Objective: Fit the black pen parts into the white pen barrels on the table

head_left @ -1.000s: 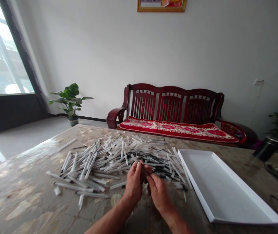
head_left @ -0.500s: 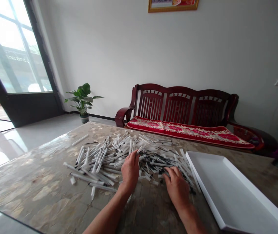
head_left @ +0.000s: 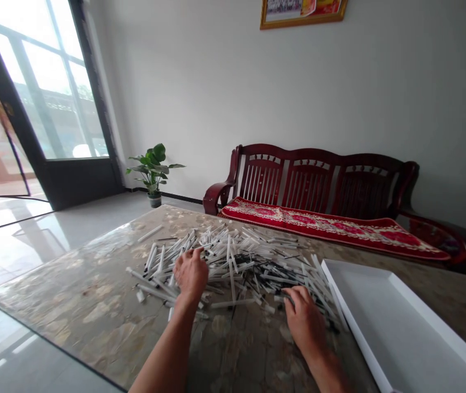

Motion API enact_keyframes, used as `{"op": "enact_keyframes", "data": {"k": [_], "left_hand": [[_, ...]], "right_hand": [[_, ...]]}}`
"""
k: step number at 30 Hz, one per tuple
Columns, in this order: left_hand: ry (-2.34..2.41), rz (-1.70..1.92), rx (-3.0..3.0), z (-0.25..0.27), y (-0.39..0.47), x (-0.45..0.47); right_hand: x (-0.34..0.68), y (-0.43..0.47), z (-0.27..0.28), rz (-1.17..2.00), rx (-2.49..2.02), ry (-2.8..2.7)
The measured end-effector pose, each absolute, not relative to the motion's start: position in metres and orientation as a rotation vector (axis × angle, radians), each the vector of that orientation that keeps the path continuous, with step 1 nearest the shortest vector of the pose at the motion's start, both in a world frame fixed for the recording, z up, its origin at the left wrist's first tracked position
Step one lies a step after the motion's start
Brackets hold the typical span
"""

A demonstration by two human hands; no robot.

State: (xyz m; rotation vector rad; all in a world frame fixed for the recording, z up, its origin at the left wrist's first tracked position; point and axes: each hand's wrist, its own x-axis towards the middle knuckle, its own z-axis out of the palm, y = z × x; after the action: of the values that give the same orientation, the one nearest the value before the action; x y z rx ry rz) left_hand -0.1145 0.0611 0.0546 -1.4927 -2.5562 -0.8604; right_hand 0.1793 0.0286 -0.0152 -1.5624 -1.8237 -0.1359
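Note:
A wide heap of slim whitish pens (head_left: pixel 232 273), many with dark ends, lies on the patterned table (head_left: pixel 94 322). My left hand (head_left: pixel 191 272) is over the left part of the heap with its fingers curled; whatever its fingertips hold is hidden or too small to make out. At the heap's near right side, my right hand (head_left: pixel 304 316) has thumb and fingers closed round the end of a pale pen (head_left: pixel 281 298). Darker pens or pen parts (head_left: pixel 269 272) are gathered between the hands. A shallow white tray (head_left: pixel 417 327) stands to the right of my right hand.
The glass-covered table's edge (head_left: pixel 53 339) runs along the lower left. Behind the table stands a dark red wooden bench (head_left: pixel 286 174) with a red patterned cover (head_left: pixel 318 221). A potted plant (head_left: pixel 154 169) and a glazed door (head_left: pixel 65 109) are at the left.
My left hand has moved left across the heap, away from the pens near its middle. My right hand stays at the near right side. The view has turned slightly left.

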Motion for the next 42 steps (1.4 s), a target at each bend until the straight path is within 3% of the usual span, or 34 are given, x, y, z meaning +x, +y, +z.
{"op": "enact_keyframes", "data": {"k": [6, 16, 19, 23, 27, 32, 36, 42], "left_hand": [[-2.632, -0.459, -1.606, 0.050, 0.059, -0.168], [-2.553, -0.395, -1.608, 0.056, 0.075, -0.191], [-2.557, -0.515, -1.562, 0.057, 0.074, -0.188], [-2.521, -0.963, -1.600, 0.056, 0.061, -0.154], [-2.339, -1.222, -2.064, 0.041, 0.028, -0.100], [-2.127, -0.910, -2.633, 0.019, -0.008, -0.063], [-1.935, -0.527, -2.620, 0.018, 0.006, -0.070], [-1.717, -0.399, -2.546, 0.027, 0.033, -0.077]], "right_hand": [[0.178, 0.031, -0.016, -0.032, -1.505, -1.820], [0.175, 0.028, -0.015, 0.033, -1.471, -1.829], [0.175, 0.028, -0.014, 0.038, -1.458, -1.844], [0.173, 0.022, -0.005, 0.054, -1.378, -1.899], [0.164, 0.007, 0.012, 0.197, -1.161, -2.159], [0.146, -0.007, 0.025, 0.266, -1.108, -2.385], [0.143, -0.003, 0.020, 0.228, -1.190, -2.302], [0.149, 0.009, 0.004, 0.344, -1.209, -1.989]]}}
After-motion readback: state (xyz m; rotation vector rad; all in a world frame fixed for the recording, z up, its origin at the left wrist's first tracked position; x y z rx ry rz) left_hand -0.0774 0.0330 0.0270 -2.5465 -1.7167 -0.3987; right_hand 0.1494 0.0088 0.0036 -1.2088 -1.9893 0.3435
